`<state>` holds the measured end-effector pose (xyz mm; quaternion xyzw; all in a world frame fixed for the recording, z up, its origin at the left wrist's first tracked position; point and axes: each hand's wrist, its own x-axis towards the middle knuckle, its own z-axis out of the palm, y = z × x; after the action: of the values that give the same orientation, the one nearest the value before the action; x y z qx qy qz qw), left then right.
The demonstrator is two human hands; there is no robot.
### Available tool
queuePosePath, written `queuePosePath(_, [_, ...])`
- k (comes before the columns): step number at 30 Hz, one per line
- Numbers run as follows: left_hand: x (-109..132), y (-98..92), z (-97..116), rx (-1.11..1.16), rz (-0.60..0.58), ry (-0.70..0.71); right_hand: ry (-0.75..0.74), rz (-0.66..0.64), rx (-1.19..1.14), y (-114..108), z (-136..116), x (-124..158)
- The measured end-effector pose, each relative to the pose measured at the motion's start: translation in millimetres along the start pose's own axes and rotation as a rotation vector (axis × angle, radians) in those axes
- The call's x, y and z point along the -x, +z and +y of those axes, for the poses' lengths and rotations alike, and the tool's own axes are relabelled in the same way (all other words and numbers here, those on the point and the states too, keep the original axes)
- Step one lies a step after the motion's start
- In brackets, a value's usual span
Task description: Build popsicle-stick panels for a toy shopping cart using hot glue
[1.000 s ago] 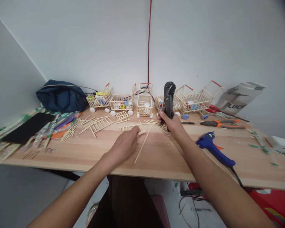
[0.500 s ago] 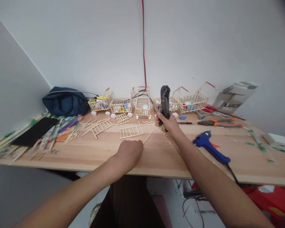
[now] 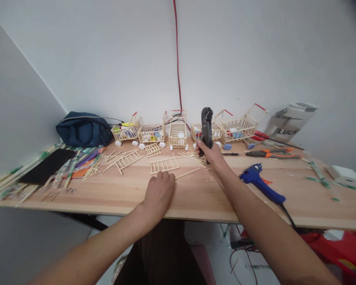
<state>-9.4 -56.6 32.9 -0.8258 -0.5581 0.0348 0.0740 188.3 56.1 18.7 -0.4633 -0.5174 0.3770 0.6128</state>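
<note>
My right hand (image 3: pixel 211 153) is wrapped round a black plier-like hand tool (image 3: pixel 207 128), its head pointing up above the table. My left hand (image 3: pixel 160 189) rests low on the tabletop with its fingers curled and closed at one end of a thin wooden stick (image 3: pixel 188 173). The stick's free end points right, towards the space below the tool. Just beyond my left hand lies a ladder-like stick frame (image 3: pixel 163 165). A second such frame (image 3: pixel 127 160) is farther left, and loose cut sticks (image 3: pixel 192 157) lie close to my right hand.
Several small stick-built shopping carts (image 3: pixel 178 136) line the wall. A blue glue gun (image 3: pixel 261 183) and orange-handled pliers (image 3: pixel 273 153) lie at right. At left are a blue bag (image 3: pixel 83 130), a black phone-like slab (image 3: pixel 47 165) and bundled sticks (image 3: pixel 10 178). The wooden table's front edge (image 3: pixel 201 217) is near me.
My left hand has shifted slightly left and turned, its knuckles now pointing farther forward. The stick has swung to a flatter angle. My right hand still holds the tool upright.
</note>
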Motion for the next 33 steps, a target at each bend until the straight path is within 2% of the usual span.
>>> queuePosePath(4, [0.9,10.0,-8.4,-0.002,0.103,0.006,0.010,0.015,-0.029,0.1,1.3,-0.2])
queuePosePath(7, [0.2,13.1,-21.1,0.155,0.157,0.015,0.022,0.031,-0.045,-0.2,1.8,-1.2])
queuePosePath(9, [-4.0,14.4,-31.1,0.415,0.220,0.003,0.024,0.046,-0.081,-0.7,0.7,-1.5])
queuePosePath(11, [-12.4,15.1,-39.7,0.787,0.268,-0.007,0.031,0.060,-0.135,-1.0,-1.4,-1.0])
queuePosePath(15, [-36.6,12.1,-44.5,1.579,0.129,0.005,0.047,0.005,-0.197,0.2,-5.3,3.0])
queuePosePath(18, [-53.5,9.7,-36.9,1.872,0.028,0.045,0.022,-0.115,-0.140,3.9,-6.8,8.5])
queuePosePath(22, [-71.8,15.5,-22.4,1.977,-0.056,0.090,-0.090,-0.207,0.091,9.9,-9.3,16.5])
queuePosePath(25, [-82.1,24.2,-15.4,2.017,-0.143,0.122,-0.110,-0.184,0.240,12.4,-11.7,19.3])
queuePosePath(29, [-89.5,32.5,-14.1,2.047,-0.276,0.125,-0.139,-0.153,0.302,13.0,-12.4,18.0])
queuePosePath(33, [-90.4,35.2,-16.0,2.018,-0.328,0.165,-0.164,-0.146,0.356,12.9,-8.6,16.9])
